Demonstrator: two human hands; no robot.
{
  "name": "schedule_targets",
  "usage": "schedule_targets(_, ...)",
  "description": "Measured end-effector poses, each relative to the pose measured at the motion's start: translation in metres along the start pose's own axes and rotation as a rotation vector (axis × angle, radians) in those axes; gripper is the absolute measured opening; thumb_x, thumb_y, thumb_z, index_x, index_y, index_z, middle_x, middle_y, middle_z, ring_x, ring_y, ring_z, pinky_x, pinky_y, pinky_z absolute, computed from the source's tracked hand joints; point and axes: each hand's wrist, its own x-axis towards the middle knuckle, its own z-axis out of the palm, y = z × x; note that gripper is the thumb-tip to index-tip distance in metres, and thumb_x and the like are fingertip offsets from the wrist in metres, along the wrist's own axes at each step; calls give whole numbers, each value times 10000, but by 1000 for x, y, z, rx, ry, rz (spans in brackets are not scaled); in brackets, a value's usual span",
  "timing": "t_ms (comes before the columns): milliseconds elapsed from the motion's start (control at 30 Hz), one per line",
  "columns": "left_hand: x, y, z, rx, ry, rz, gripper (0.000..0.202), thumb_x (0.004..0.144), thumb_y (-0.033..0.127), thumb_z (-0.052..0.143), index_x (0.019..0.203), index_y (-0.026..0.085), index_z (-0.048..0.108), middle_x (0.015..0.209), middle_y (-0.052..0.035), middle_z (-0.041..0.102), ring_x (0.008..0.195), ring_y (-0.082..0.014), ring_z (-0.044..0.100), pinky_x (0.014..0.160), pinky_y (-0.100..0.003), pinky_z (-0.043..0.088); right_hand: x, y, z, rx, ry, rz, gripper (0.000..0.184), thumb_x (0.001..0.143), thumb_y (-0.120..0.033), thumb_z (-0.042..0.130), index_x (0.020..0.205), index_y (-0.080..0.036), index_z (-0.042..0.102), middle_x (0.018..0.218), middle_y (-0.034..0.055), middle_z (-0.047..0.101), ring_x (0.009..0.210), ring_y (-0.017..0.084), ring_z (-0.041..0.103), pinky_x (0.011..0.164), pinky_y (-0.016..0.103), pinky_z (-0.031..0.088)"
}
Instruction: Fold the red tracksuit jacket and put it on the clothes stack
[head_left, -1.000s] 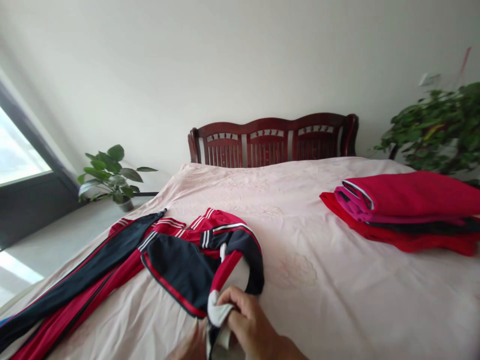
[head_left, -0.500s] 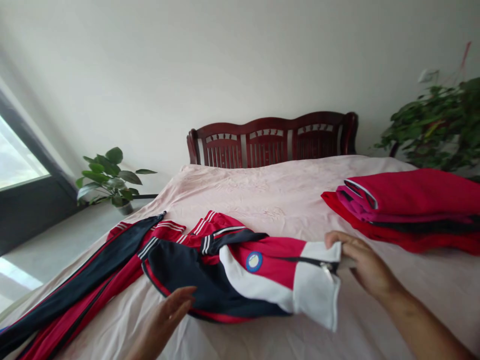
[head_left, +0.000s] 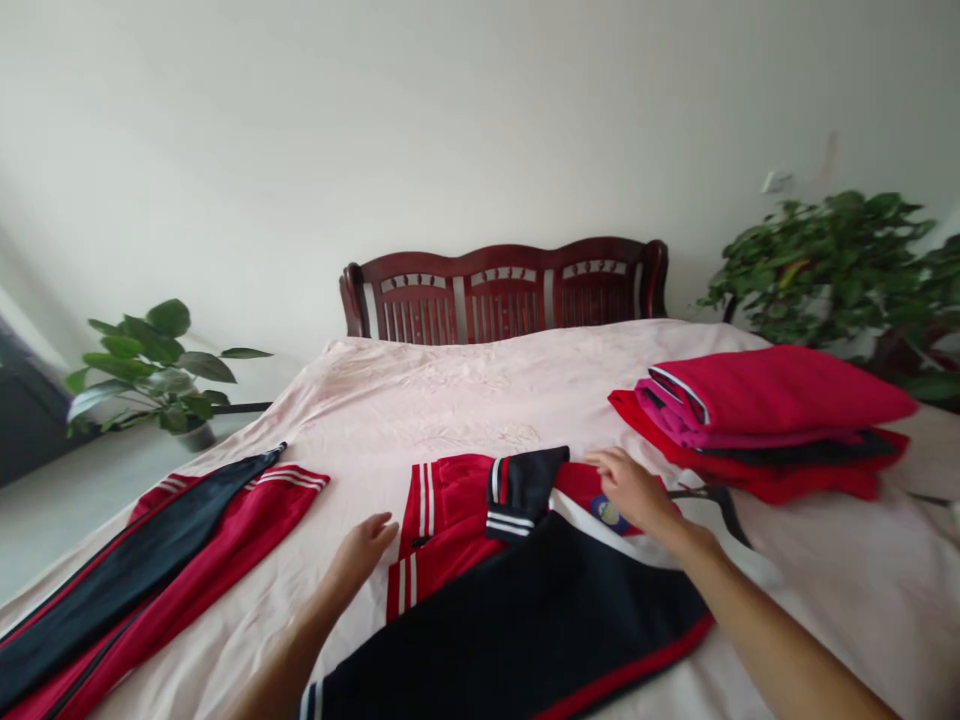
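Observation:
A red, navy and white track jacket [head_left: 555, 610] lies on the bed in front of me, its chest badge partly covered. One navy sleeve runs toward the near left; the other is folded over the front, its striped cuff [head_left: 511, 500] near the red hem [head_left: 424, 500]. My left hand [head_left: 367, 545] is just left of that hem, fingers loosely stretched and holding nothing. Over the red chest part beside the badge is my right hand [head_left: 630, 490], fingers extended and touching or just above the cloth. To the left lie navy and red track pants [head_left: 172, 550].
A pale pink sheet [head_left: 465, 400] covers the bed. Folded red and pink clothes [head_left: 780, 400] are stacked at the right. Behind stands a dark wooden headboard [head_left: 502, 290]. Potted plants stand left [head_left: 161, 370] and right [head_left: 832, 270].
The jacket now lies flatter and nearer, its collar end turned to the right. My right hand has let go of the collar and moved left to the chest. The view has shifted right.

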Motion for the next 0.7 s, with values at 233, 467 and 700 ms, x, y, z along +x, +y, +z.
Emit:
schedule_targets(233,-1,13,37,-57,-74,24,954,756,557,633,1489,25,331,1319,-266,598,1069,-311,681,901,-383,528,0,13,35,-372,-51,192,564,870,-257,548,1416,-127,493,1448,219,509,1361,334,453,1096,501,368)
schedule_targets(467,-55,4,34,203,-205,255,1037,559,214,709,1524,218,330,1429,-135,487,1334,-319,469,1127,-424,360,-17,53,-7,-442,-280,351,777,834,-539,599,1472,-127,436,1371,242,570,1272,413,521,1009,522,391)
schedule_targets(700,-76,3,57,241,-223,255,737,604,205,656,1336,216,569,1260,-131,606,1174,-326,599,1028,-393,454,-4,29,-35,-493,-283,133,383,785,-152,588,1144,-192,717,1138,140,673,1105,302,606,902,386,445)
